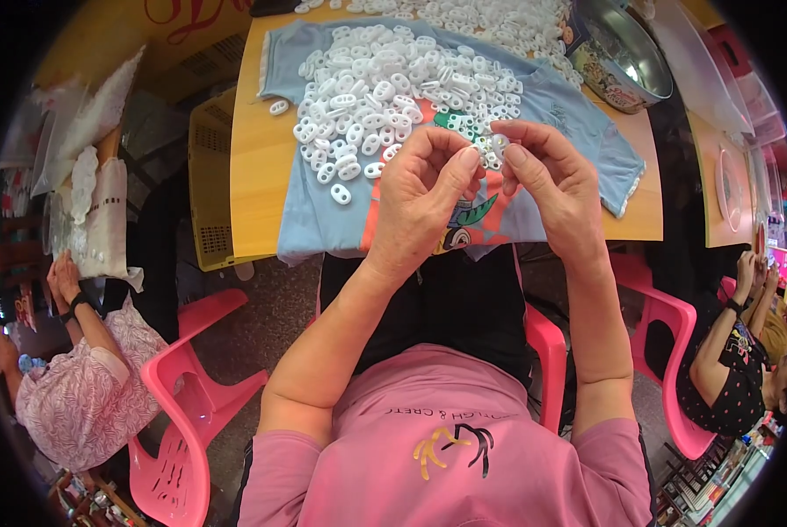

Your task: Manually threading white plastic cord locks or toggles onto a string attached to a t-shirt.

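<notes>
Both my hands are raised over the near side of a light blue T-shirt (pixel 323 230) spread on the table. My right hand (pixel 556 176) pinches a small round greyish-clear piece (pixel 499 142) between thumb and fingers. Close beside it, my left hand (pixel 428 189) has thumb and forefinger pressed together; what they hold, if anything, is too small to make out. Behind my hands lies a heap of white oval plastic pieces (pixel 371 75), each with two holes. Smaller white two-holed pieces (pixel 499 110) lie at the heap's right side, partly hidden by my fingers.
A round metal tin (pixel 622 61) stands at the table's back right. More small white pieces (pixel 490 25) cover the far edge. A yellow crate (pixel 210 176) is left of the wooden table (pixel 257 167). Pink chairs (pixel 178 413) and other people sit on both sides.
</notes>
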`<act>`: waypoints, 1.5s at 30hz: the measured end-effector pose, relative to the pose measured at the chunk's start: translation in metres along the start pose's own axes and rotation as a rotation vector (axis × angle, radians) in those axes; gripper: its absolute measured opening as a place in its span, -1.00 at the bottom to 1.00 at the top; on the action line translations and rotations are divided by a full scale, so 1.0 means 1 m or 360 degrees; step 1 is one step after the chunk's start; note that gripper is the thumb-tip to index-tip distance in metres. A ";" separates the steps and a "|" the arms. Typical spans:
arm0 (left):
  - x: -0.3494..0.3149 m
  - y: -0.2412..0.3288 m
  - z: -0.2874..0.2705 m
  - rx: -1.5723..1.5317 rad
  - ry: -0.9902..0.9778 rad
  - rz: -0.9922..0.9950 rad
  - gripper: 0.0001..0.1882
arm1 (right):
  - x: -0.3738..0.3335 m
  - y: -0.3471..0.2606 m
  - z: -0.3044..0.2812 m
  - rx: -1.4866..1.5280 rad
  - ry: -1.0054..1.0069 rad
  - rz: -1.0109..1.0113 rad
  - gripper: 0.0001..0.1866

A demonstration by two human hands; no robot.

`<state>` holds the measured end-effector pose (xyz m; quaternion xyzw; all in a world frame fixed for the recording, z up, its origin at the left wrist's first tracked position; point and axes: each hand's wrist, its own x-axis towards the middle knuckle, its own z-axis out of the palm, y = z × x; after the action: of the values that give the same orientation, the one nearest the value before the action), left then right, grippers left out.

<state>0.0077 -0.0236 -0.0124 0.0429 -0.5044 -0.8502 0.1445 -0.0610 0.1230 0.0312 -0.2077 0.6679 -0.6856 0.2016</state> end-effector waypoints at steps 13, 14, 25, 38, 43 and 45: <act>0.000 0.003 0.001 0.0062 0.0012 0.0005 -0.88 | 0.000 0.001 0.005 -0.0353 0.0033 -0.0251 -0.75; 0.000 0.003 0.002 0.0046 0.0014 -0.0001 -0.88 | 0.000 0.003 0.004 -0.0354 0.0035 -0.0252 -0.75; 0.001 0.000 -0.002 -0.0033 0.0025 -0.0013 -0.87 | 0.004 0.010 0.010 -0.0776 0.0101 -0.0650 -0.76; 0.002 0.002 -0.007 -0.0293 0.0052 -0.0111 -0.88 | 0.007 0.009 0.021 -0.0658 0.0095 -0.0625 -0.76; 0.003 0.000 -0.007 -0.0322 0.0114 -0.0061 -0.87 | 0.010 0.016 0.029 -0.0580 0.0152 -0.0681 -0.76; 0.005 -0.001 -0.007 -0.0349 0.0119 -0.0040 -0.87 | 0.013 0.013 0.027 -0.0591 0.0125 -0.0657 -0.76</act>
<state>0.0047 -0.0303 -0.0162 0.0649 -0.4022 -0.8998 0.1564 -0.0571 0.0932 0.0186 -0.3459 0.7331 -0.5855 -0.0099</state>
